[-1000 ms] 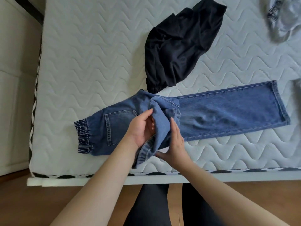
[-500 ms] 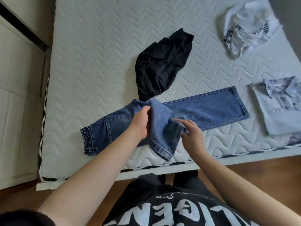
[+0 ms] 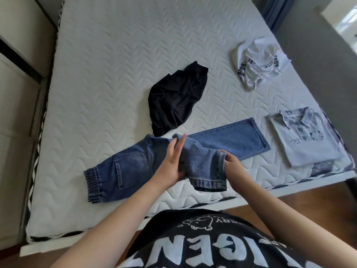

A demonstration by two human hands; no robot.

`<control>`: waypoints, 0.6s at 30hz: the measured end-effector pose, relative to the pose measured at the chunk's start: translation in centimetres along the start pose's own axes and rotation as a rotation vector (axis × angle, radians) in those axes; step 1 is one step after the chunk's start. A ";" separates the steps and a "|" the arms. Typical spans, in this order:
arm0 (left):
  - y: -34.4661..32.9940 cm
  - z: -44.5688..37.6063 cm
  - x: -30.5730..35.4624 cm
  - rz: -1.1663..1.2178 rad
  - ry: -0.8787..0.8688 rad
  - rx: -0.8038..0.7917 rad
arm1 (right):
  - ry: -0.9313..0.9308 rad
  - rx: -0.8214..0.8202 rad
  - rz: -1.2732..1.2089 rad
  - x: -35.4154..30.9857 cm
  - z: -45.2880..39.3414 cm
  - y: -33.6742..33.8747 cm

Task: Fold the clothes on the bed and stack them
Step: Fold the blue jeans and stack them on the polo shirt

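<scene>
While the jeans (image 3: 173, 159) lay across the bed's (image 3: 116, 74) near edge, I judged their fold underway: left hand (image 3: 172, 163) flat against the raised leg, right hand (image 3: 230, 165) gripping its hem, next needing it laid over flat.

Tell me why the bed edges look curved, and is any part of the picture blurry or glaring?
Head view: wide-angle bending bows the mattress edges. Light is soft and even, with bright glare only at the window, top right. The left hand is slightly motion-smeared against the jeans; the right hand gripping the cuff looks sharper. The white shirt print stays readable.
</scene>
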State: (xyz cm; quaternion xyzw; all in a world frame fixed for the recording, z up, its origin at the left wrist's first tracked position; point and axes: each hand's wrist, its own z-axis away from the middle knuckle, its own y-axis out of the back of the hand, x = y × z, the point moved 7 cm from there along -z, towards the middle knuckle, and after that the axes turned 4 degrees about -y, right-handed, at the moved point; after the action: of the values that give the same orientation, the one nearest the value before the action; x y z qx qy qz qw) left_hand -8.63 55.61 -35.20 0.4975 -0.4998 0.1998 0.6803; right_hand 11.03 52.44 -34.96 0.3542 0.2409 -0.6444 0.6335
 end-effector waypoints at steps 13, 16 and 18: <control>-1.5 -12.4 5.2 -0.271 -0.030 -0.339 | 0.079 0.178 -0.004 -0.1 0.6 5.2; -2.2 -14.7 6.9 -0.335 -0.115 -0.471 | 0.275 0.288 0.088 -2.8 1.9 6.7; -2.4 -16.2 7.8 -0.332 -0.110 -0.509 | 0.279 0.366 0.048 -3.8 2.4 7.8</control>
State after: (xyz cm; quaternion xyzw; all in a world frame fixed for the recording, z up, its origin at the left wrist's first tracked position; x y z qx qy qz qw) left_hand 4.31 67.05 -29.61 0.3962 -0.4817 -0.0730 0.7782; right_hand 18.13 52.44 -29.49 0.5544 0.1967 -0.6071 0.5342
